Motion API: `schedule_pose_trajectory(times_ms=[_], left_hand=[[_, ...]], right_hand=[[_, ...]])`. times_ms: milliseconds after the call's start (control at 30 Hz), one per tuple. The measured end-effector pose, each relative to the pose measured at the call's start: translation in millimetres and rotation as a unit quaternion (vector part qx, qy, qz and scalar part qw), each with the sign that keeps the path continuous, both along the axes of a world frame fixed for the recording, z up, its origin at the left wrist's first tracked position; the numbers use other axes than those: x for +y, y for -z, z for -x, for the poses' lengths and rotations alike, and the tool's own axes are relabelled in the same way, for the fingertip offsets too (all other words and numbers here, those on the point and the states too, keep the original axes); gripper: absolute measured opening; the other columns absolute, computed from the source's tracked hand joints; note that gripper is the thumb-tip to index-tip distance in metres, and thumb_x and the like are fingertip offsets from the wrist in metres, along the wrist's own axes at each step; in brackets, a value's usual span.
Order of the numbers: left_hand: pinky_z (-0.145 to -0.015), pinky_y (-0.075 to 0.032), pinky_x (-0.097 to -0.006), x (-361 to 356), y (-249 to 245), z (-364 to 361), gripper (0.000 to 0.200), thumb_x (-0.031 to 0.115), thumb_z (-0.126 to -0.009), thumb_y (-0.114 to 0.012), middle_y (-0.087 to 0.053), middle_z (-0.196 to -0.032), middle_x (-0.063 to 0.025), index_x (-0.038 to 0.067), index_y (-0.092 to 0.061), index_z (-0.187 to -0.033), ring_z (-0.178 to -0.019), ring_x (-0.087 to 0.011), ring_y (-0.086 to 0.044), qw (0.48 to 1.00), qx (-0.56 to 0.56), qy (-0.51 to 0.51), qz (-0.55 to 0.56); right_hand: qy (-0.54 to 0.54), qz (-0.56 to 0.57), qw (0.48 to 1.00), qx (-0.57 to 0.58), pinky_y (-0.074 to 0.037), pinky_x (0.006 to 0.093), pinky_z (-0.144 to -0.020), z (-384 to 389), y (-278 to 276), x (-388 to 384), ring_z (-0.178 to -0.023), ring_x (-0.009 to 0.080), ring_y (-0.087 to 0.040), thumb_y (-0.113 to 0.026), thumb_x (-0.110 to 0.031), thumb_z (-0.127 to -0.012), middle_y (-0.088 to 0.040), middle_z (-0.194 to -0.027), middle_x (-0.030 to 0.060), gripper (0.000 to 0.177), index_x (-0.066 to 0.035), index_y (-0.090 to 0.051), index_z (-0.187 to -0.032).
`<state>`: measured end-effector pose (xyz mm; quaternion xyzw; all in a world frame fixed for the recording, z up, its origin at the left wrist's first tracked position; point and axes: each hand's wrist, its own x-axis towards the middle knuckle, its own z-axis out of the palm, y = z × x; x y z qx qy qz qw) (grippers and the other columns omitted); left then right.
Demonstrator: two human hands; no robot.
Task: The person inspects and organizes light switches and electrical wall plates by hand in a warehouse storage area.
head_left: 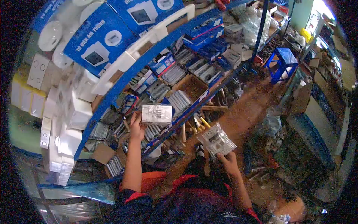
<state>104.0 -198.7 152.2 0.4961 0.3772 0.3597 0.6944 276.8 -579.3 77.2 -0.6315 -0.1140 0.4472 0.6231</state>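
Observation:
My left hand (136, 127) holds up a small white packet (157, 114) with printed lines, close to the blue metal shelf (123, 80). My right hand (228, 160) grips a clear plastic bag of small metal parts (216, 140), held lower and to the right over the floor. Both arms reach out from a dark and red shirt at the bottom of the view.
The shelf holds several blue boxes (99, 41), white plastic boxes (76, 112), an open cardboard box (192, 87) and packets of metal hardware. A blue stool (282, 63) stands on the brown floor aisle. More cartons and goods line the right side.

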Motion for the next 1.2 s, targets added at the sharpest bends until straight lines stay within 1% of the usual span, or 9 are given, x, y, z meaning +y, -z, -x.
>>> schedule_pose_trajectory(times_ms=[167, 367, 433, 500, 667, 733, 967, 1100, 1200], left_hand=[[-0.072, -0.048, -0.0353, 56, 11, 3, 0.027, 0.022, -0.091, -0.048, -0.055, -0.109, -0.0045, 0.009, -0.052, -0.114, -0.095, -0.0196, -0.055, 0.992, 0.010, -0.097, -0.079], [-0.094, -0.040, -0.0369, 196, 13, -35, 0.041, 0.021, -0.090, -0.048, -0.048, -0.123, -0.0139, 0.003, -0.040, -0.127, -0.109, -0.0253, -0.049, 0.967, -0.231, -0.106, -0.004], [-0.093, -0.041, -0.0356, 257, 27, -52, 0.048, 0.021, -0.088, -0.054, -0.046, -0.125, -0.0145, 0.002, -0.037, -0.128, -0.111, -0.0278, -0.046, 0.960, 0.044, -0.047, -0.271], [-0.092, -0.041, -0.0342, 319, 43, -61, 0.056, 0.021, -0.085, -0.060, -0.044, -0.127, -0.0151, 0.002, -0.033, -0.130, -0.114, -0.0302, -0.044, 0.809, 0.310, 0.018, -0.500], [-0.083, -0.048, -0.0381, 376, 39, -140, 0.049, 0.019, -0.084, -0.059, -0.045, -0.125, -0.0155, 0.003, -0.038, -0.125, -0.109, -0.0283, -0.047, 0.964, 0.206, -0.105, -0.133], [-0.079, -0.050, -0.0386, 378, 63, -160, 0.046, 0.019, -0.084, -0.059, -0.046, -0.122, -0.0158, 0.003, -0.040, -0.122, -0.108, -0.0273, -0.048, 0.962, 0.153, -0.211, -0.084], [-0.068, -0.053, -0.0398, 473, 74, -127, 0.037, 0.019, -0.082, -0.060, -0.051, -0.109, -0.0138, 0.007, -0.046, -0.113, -0.091, -0.0270, -0.054, 0.910, 0.345, 0.038, -0.227], [-0.063, -0.053, -0.0380, 374, 52, -163, 0.031, 0.016, -0.080, -0.061, -0.054, -0.096, -0.0109, 0.006, -0.047, -0.107, -0.078, -0.0247, -0.055, 0.971, 0.199, -0.069, -0.110], [-0.063, -0.053, -0.0405, 419, 79, -162, 0.023, 0.013, -0.081, -0.057, -0.052, -0.096, -0.0106, 0.008, -0.046, -0.101, -0.085, -0.0258, -0.053, 0.914, 0.324, -0.035, -0.241]], right_hand=[[0.043, 0.051, 0.998, 0.014, -0.044, 0.0283, -0.074, 12, -2, -9, -0.082, 0.0128, -0.056, -0.062, -0.017, -0.083, -0.063, -0.094, 0.0048, 0.027, 0.003, -0.060, -0.101], [0.119, 0.061, 0.991, -0.016, -0.044, 0.0283, -0.059, 25, 48, -19, -0.065, 0.0128, -0.055, -0.066, -0.022, -0.081, -0.063, -0.077, 0.0038, 0.027, 0.003, -0.062, -0.089], [0.151, 0.088, 0.982, -0.072, -0.044, 0.0278, -0.058, 36, 102, -29, -0.064, 0.0123, -0.055, -0.066, -0.024, -0.081, -0.062, -0.076, 0.0046, 0.028, 0.003, -0.062, -0.088], [0.176, 0.132, 0.962, -0.164, -0.043, 0.0278, -0.057, 32, 76, -14, -0.062, 0.0126, -0.054, -0.065, -0.023, -0.082, -0.061, -0.074, 0.0053, 0.028, 0.004, -0.062, -0.088], [0.161, 0.162, 0.971, 0.065, -0.043, 0.0334, -0.083, 27, 78, 3, -0.093, 0.0226, -0.058, -0.069, -0.024, -0.078, -0.062, -0.101, 0.0118, 0.038, 0.001, -0.059, -0.105], [0.176, 0.207, 0.961, -0.053, -0.043, 0.0320, -0.073, 35, 91, 12, -0.085, 0.0182, -0.055, -0.066, -0.023, -0.081, -0.059, -0.095, 0.0114, 0.033, 0.003, -0.059, -0.099], [0.229, 0.215, 0.949, 0.026, -0.042, 0.0365, -0.076, 26, 67, 53, -0.088, 0.0249, -0.053, -0.066, -0.031, -0.081, -0.055, -0.096, 0.0140, 0.038, 0.003, -0.058, -0.097], [0.218, 0.220, 0.951, -0.022, -0.042, 0.0366, -0.078, 21, 75, 58, -0.089, 0.0253, -0.053, -0.066, -0.031, -0.080, -0.056, -0.095, 0.0142, 0.039, 0.003, -0.058, -0.097], [0.214, 0.251, 0.944, -0.023, -0.042, 0.0347, -0.080, 22, 89, 60, -0.092, 0.0222, -0.052, -0.068, -0.025, -0.079, -0.057, -0.098, 0.0133, 0.036, 0.003, -0.058, -0.099]])
